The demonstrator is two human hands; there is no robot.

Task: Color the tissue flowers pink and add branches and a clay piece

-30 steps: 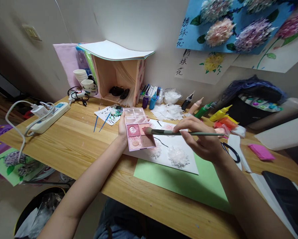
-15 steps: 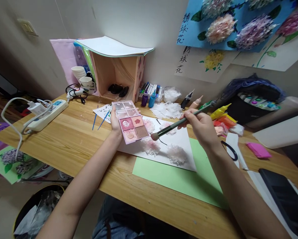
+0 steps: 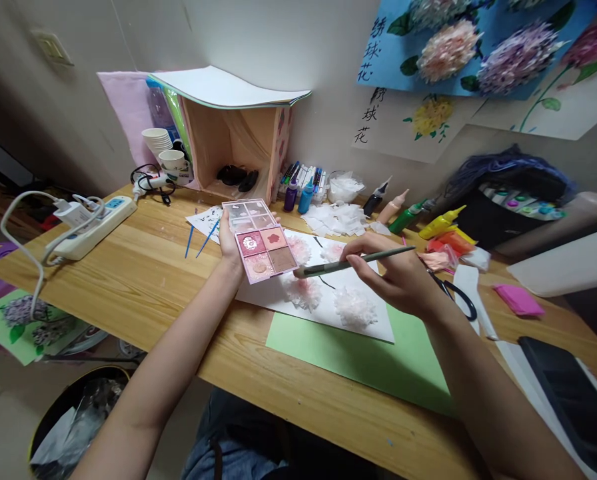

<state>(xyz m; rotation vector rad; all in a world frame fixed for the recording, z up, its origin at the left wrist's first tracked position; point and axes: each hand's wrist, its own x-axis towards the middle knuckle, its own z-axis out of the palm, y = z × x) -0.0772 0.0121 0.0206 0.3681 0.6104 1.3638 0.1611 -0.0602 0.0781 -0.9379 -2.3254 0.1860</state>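
Left hand (image 3: pixel 230 241) fingers grip a pink six-pan palette (image 3: pixel 258 241); right hand (image 3: pixel 398 277) fingers pinch a green-handled brush (image 3: pixel 351 263).

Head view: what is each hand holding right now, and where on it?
The left hand grips the pink palette by its left edge. The right hand pinches the brush along its handle, brush tip at the palette's lower right corner.

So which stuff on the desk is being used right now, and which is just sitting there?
In use:
left hand holding the pink palette
right hand holding the brush
white paper with fluffy tissue flowers

Just lying about:
scissors
paint bottles
power strip
paper cups
blue sticks
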